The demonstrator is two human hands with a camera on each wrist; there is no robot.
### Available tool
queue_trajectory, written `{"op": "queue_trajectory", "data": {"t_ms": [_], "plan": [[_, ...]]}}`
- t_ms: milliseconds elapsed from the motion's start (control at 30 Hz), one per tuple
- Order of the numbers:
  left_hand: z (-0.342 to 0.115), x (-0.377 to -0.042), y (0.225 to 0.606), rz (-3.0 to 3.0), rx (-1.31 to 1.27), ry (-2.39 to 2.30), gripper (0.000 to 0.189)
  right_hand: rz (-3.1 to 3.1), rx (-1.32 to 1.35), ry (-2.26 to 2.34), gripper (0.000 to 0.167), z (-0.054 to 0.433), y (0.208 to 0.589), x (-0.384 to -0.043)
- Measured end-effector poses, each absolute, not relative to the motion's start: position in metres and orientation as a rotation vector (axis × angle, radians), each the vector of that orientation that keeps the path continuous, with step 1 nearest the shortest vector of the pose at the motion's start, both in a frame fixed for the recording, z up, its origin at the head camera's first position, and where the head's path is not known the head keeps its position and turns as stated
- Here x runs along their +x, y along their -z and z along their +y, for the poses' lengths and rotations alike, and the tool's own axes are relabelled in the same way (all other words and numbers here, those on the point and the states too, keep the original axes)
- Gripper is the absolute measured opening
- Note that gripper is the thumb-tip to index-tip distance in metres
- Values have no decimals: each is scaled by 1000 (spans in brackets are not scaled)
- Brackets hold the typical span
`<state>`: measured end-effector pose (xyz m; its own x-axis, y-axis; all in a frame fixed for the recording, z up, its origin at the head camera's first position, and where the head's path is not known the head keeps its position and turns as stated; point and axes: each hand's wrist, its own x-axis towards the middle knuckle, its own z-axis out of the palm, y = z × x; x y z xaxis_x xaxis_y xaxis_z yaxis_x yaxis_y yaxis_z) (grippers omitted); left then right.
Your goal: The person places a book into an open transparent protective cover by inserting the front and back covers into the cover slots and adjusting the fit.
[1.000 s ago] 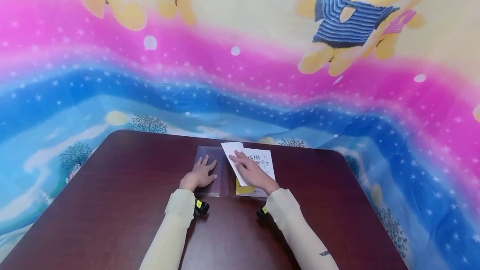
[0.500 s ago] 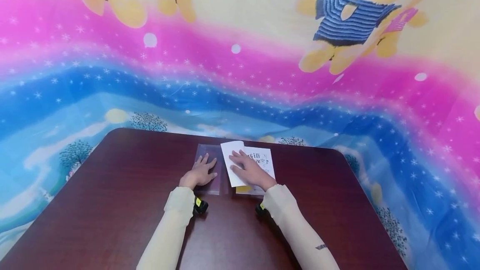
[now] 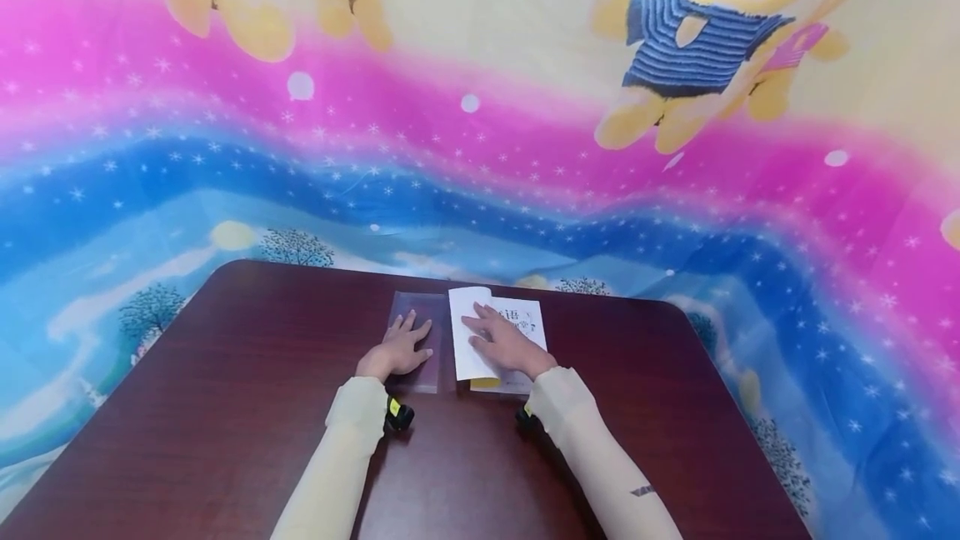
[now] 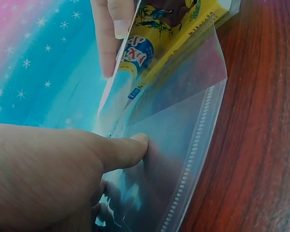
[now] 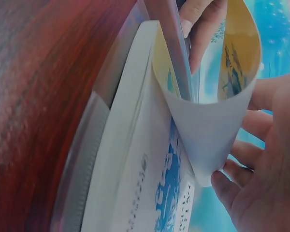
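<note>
A paperback book (image 3: 530, 332) lies at the table's far edge, with Chinese print on its exposed white page. Its yellow front cover (image 4: 188, 36) is bent back, the white inner side (image 3: 463, 352) facing up in the head view. Under the book spreads a clear plastic book cover (image 4: 176, 125) with a dotted seam. My left hand (image 3: 400, 350) rests spread on the plastic's left half, thumb extended over it. With fingers extended, my right hand (image 3: 507, 344) touches the bent cover, which bulges into a curl (image 5: 208, 125) in the right wrist view.
The dark red wooden table (image 3: 225, 423) stretches to both sides and toward me. Behind it hangs a patterned curtain (image 3: 450, 157) with teddy bears and snowflakes. Black cameras (image 3: 400, 415) are strapped under both wrists.
The bent cover has straightened from a slant and shows more of its white inner side. My right hand has shifted slightly right with it. My left hand stays about where it was.
</note>
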<state>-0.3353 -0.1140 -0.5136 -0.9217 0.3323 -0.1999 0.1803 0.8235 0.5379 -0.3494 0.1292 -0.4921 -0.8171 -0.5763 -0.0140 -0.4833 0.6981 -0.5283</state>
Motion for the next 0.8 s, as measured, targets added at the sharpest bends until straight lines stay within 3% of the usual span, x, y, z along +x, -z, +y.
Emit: {"op": "queue_trajectory", "data": {"t_ms": [800], "plan": [[-113, -335, 516, 2723, 393, -758, 62, 2849, -862, 360, 47, 103, 499, -349]]}}
